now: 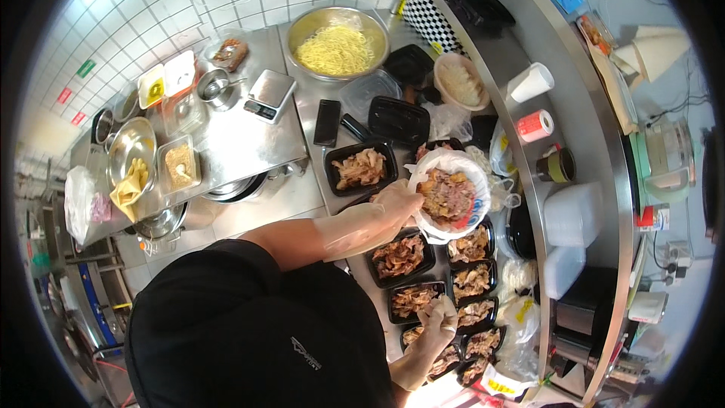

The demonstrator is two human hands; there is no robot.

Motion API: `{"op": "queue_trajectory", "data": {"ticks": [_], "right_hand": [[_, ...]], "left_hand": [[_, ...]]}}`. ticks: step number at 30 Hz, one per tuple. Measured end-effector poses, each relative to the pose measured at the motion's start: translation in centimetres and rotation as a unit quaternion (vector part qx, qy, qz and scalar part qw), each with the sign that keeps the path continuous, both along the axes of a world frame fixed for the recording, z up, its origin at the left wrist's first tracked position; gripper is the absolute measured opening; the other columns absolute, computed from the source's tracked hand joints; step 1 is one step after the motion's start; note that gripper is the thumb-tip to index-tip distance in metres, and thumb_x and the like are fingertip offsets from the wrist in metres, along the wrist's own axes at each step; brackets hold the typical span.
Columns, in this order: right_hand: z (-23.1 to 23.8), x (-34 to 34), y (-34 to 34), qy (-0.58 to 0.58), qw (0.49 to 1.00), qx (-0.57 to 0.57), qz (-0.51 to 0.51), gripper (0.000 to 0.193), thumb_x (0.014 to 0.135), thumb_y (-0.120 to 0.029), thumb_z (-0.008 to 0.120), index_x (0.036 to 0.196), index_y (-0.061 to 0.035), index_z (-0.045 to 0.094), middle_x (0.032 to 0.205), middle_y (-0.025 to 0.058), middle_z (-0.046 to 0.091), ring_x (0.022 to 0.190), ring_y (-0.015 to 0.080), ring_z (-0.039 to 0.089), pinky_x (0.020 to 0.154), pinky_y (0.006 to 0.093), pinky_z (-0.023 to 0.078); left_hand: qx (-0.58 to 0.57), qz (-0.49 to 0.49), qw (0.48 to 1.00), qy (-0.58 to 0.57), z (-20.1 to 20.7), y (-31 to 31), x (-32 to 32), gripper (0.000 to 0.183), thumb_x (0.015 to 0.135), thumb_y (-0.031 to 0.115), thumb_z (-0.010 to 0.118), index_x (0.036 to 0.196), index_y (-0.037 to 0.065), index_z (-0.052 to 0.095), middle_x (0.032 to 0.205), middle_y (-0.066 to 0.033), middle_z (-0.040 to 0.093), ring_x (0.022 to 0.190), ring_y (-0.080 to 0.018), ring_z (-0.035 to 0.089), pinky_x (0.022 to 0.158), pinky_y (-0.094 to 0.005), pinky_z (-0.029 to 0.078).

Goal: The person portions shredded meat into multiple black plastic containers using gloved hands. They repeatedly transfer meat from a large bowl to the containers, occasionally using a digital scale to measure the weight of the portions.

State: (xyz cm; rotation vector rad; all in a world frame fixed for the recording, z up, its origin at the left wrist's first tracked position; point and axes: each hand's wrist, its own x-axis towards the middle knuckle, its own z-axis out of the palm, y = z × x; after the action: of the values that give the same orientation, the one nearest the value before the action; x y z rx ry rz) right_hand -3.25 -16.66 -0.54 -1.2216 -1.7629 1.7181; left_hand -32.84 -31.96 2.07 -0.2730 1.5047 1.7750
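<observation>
My left hand [399, 206], in a clear glove, grips the near-left rim of a white bowl [482, 215] lined with a thin plastic bag. Chopped pinkish and yellow food [447, 198] fills the bowl. In a matching glove, my right hand [438, 319] is closed above the black trays of cooked meat, fingertips pinched together; whatever they hold is too small to make out. Just beyond the right hand lies a tray of browned meat [414, 300], and another meat tray [398, 257] sits below the bowl. A tray of paler meat [360, 168] stands left of the bowl.
Several filled trays [472, 281] line the right side of the counter. A steel bowl of yellow noodles [337, 45], empty black trays [398, 121], a phone [327, 122] and a scale [270, 96] stand farther back. A metal shelf edge [521, 143] runs along the right.
</observation>
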Motion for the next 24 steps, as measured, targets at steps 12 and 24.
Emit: {"op": "queue_trajectory", "data": {"ticks": [12,24], "right_hand": [[-1.0,-3.9,3.0,0.029,0.986,-0.08,0.144,0.028,0.108,-0.011,0.068,0.132,0.0013,0.07,0.117,0.0086,0.075,0.089,0.0124,0.07,0.068,0.024,0.061],[-1.1,-10.0,-2.3,-0.059,0.951,-0.018,0.304,0.034,0.105,-0.014,0.07,0.133,0.005,0.069,0.113,0.0081,0.073,0.083,0.0111,0.068,0.065,0.025,0.06]], "left_hand": [[-0.104,0.324,0.938,0.071,3.2,-18.1,6.5,0.041,0.106,0.034,0.063,0.131,0.002,0.061,0.101,-0.0097,0.078,0.072,-0.0182,0.075,0.052,-0.0238,0.049],[-0.049,0.592,0.804,-0.037,-7.2,-32.3,10.6,0.035,0.104,0.018,0.046,0.13,-0.003,0.057,0.129,-0.0249,0.069,0.106,-0.0338,0.076,0.09,-0.0379,0.067]]}}
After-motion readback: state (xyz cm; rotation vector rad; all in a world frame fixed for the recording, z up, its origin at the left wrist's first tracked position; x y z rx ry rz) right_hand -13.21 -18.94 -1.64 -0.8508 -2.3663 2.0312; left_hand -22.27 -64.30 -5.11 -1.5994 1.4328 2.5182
